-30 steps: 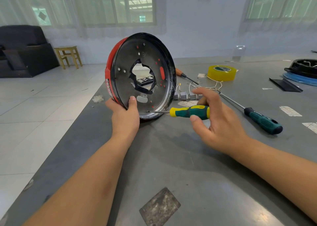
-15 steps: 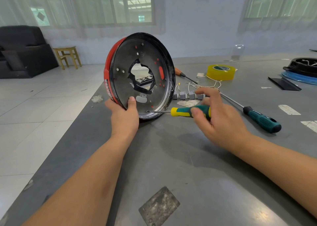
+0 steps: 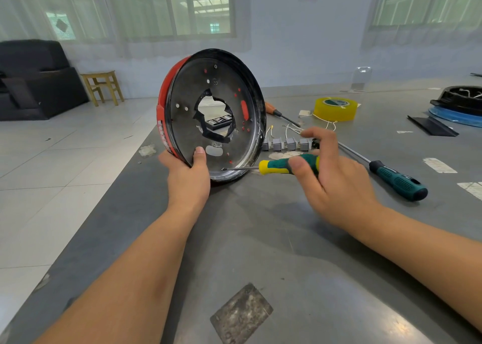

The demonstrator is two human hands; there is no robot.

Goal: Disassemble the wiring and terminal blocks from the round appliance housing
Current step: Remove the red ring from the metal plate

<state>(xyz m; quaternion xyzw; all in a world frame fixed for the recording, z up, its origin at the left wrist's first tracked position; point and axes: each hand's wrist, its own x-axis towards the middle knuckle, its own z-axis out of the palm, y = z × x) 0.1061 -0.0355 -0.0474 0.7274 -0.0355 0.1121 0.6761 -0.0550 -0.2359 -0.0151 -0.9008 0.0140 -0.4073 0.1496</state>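
Observation:
The round housing (image 3: 234, 88), red outside and black inside with a ragged centre hole, stands on edge on the grey table (image 3: 260, 239). My left hand (image 3: 189, 179) grips its lower rim, thumb on the inner face. My right hand (image 3: 331, 179) holds a green and yellow screwdriver (image 3: 279, 166) by the handle. The tip touches a screw low on the inner face. Behind the housing lies a row of grey terminal blocks (image 3: 289, 144) with thin white wires (image 3: 294, 128).
A long green-handled screwdriver (image 3: 396, 180) lies to the right. Farther back are an orange-handled screwdriver (image 3: 273, 110) and a yellow tape roll (image 3: 335, 109). A black part on a blue disc (image 3: 459, 103) sits far right. The table's left edge drops to tiled floor.
My right hand's fingers have shifted round the screwdriver handle, turning it. The housing and my left hand stay where they were.

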